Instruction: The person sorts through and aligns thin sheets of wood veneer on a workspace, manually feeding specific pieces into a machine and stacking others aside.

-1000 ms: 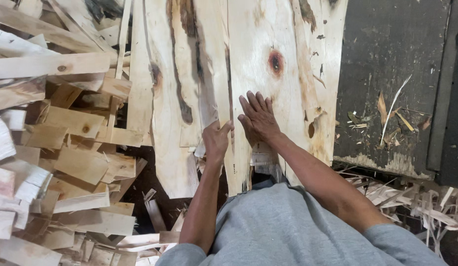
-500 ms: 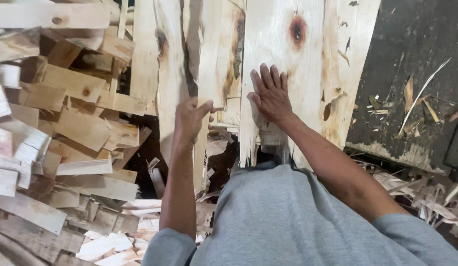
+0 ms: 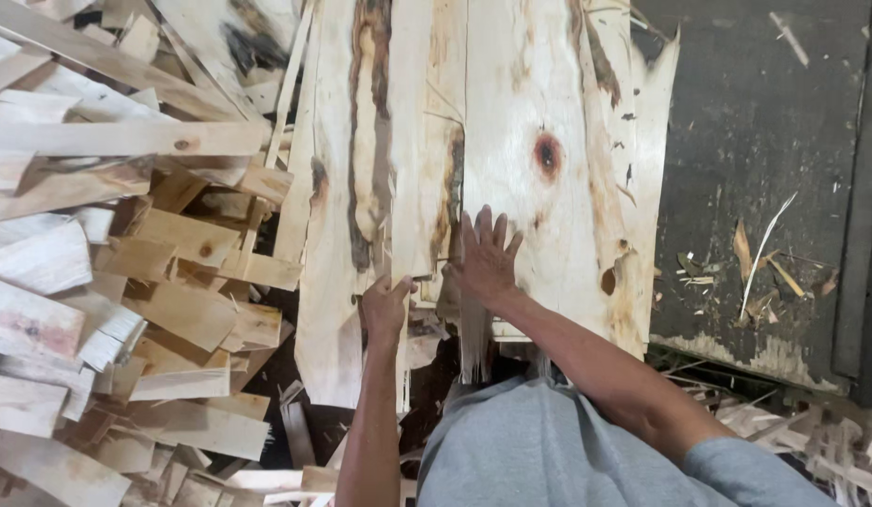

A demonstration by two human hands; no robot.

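Note:
Several pale wood veneer sheets lie side by side in front of me. My right hand (image 3: 486, 255) rests flat, fingers spread, on the wide sheet (image 3: 572, 113) that has a red-brown knot. My left hand (image 3: 384, 308) grips the near end of a narrow veneer strip (image 3: 410, 141) that runs away from me between a dark-streaked sheet (image 3: 347, 188) and the wide one. The near ends of the sheets are ragged and splintered.
A big heap of cut veneer scraps (image 3: 107, 282) fills the left side. To the right is a dark worn surface (image 3: 764, 141) with loose splinters (image 3: 760, 258). More slivers lie at the lower right (image 3: 830, 441). My grey shirt fills the bottom.
My left hand moved right, toward the right hand, and closed on the narrow strip's end. The right hand stayed flat on the wide sheet. The view shifted slightly.

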